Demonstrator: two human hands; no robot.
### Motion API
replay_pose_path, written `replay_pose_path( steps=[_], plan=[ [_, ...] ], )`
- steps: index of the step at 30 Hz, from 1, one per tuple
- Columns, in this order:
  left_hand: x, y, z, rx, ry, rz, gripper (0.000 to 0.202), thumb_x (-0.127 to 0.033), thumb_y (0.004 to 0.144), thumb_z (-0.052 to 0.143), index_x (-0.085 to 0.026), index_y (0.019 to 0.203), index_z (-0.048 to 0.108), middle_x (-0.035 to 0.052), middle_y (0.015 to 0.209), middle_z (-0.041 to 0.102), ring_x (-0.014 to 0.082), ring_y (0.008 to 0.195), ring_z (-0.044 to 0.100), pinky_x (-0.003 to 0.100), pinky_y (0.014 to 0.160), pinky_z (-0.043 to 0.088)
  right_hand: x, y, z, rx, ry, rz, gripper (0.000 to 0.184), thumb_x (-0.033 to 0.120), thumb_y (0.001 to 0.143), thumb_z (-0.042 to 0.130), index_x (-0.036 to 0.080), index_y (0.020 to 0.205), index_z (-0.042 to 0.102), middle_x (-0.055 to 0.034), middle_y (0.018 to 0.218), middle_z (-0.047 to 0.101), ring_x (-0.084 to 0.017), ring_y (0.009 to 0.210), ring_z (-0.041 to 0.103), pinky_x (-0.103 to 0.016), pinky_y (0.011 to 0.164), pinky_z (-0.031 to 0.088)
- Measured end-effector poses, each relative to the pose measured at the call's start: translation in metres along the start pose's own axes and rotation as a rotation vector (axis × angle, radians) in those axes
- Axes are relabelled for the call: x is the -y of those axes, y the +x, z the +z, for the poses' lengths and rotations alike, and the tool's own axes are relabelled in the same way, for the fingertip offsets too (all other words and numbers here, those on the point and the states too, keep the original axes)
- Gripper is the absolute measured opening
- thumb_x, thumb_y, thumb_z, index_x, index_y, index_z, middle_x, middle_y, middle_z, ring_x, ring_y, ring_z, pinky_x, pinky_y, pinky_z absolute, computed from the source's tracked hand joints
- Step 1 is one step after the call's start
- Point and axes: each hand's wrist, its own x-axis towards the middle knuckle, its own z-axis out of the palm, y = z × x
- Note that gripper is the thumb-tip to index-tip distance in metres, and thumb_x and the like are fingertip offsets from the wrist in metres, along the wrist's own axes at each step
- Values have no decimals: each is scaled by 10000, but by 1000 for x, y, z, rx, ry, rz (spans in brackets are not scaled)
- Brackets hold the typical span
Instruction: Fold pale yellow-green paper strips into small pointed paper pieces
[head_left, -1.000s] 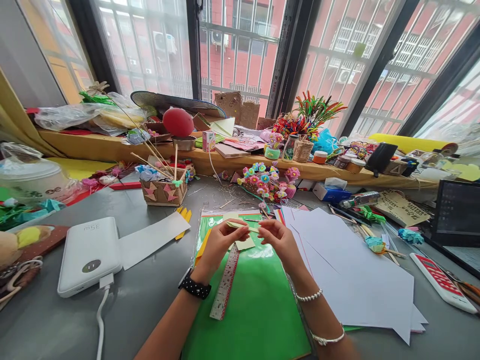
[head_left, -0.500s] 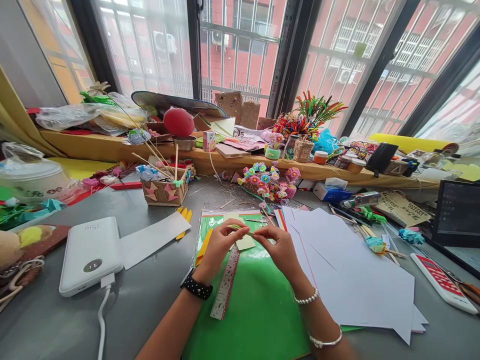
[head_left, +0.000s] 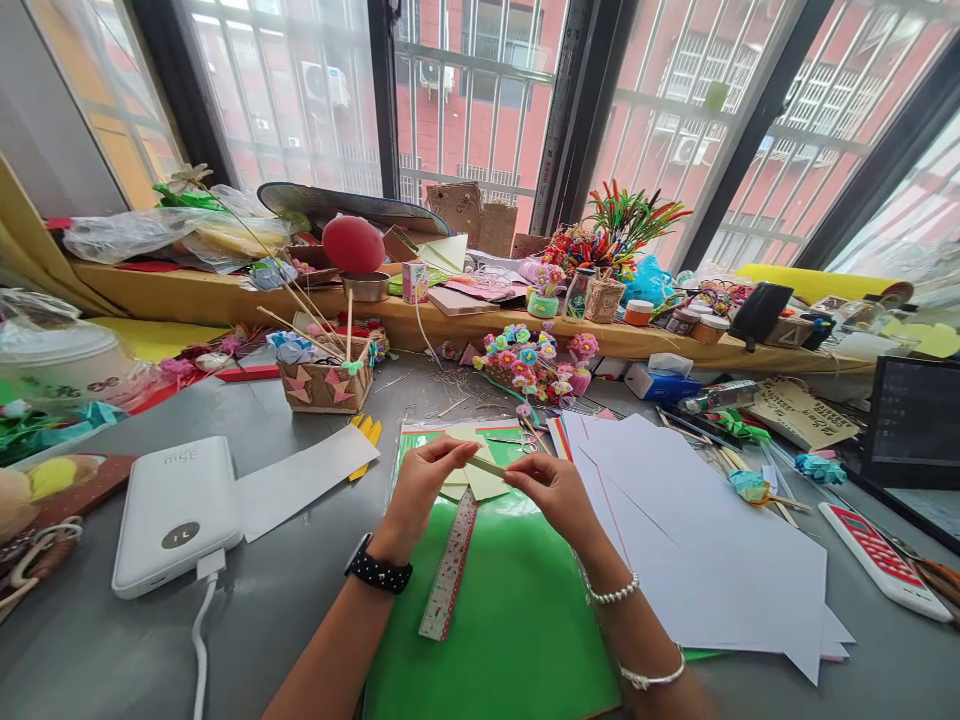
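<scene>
A narrow pale-green strip of folded paper is stretched between my two hands above the green sheet. My left hand pinches its left end, and my right hand pinches the right end between thumb and fingers. Below the strip, several pale yellow-green paper pieces lie on the sheet. A ruler with a red patterned edge rests at a slant beneath my hands, close to my left wrist. Scissors lie just beyond, partly hard to make out.
White paper sheets spread to the right, near a red-and-white calculator. On the left are a white power bank with a cable and a white paper strip. A cardboard box with sticks and crocheted flowers stand farther back.
My fingers have moved apart along the paper strip, so more of it shows between them. My left hand has shifted slightly left, and the orange-yellow piece beside it is now out of sight.
</scene>
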Motion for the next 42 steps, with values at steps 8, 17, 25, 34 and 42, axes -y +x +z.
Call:
replay_pose_path(
  steps=[8,17,25,34,42],
  plan=[
    [7,-3,0,167,704,445,134,-261,707,537,-229,765,654,22,747,609,149,715,532,256,655,386,-6,1,0,-16,-232,-161,94,225,699,556,168,686,629,-30,657,621,-141,604,545,-245,565,431],
    [8,2,-11,68,908,450,175,-266,740,476,-238,744,649,19,742,614,158,712,535,249,630,378,-10,3,-2,-96,-252,-116,131,256,723,522,176,686,619,-39,675,631,-149,595,560,-254,547,456],
    [7,6,-30,-334,1311,380,225,-250,760,408,-173,746,618,75,749,600,221,701,523,307,623,349,-12,1,0,42,-394,-229,119,232,721,533,196,722,646,-49,752,638,-174,729,557,-307,673,455],
    [11,6,-35,-460,1521,339,255,-166,728,409,-123,904,589,144,921,578,281,856,485,413,763,328,-20,-4,6,320,-524,-333,240,224,685,563,258,912,633,-45,1092,559,-228,1028,460,-398,856,379],
    [22,3,-12,-86,1442,597,362,-76,743,369,-193,1046,529,117,1108,522,254,1062,413,455,926,227,-19,0,7,186,-430,-318,297,199,701,532,184,992,590,-84,1033,592,-210,951,530,-370,839,411]
  ],
)
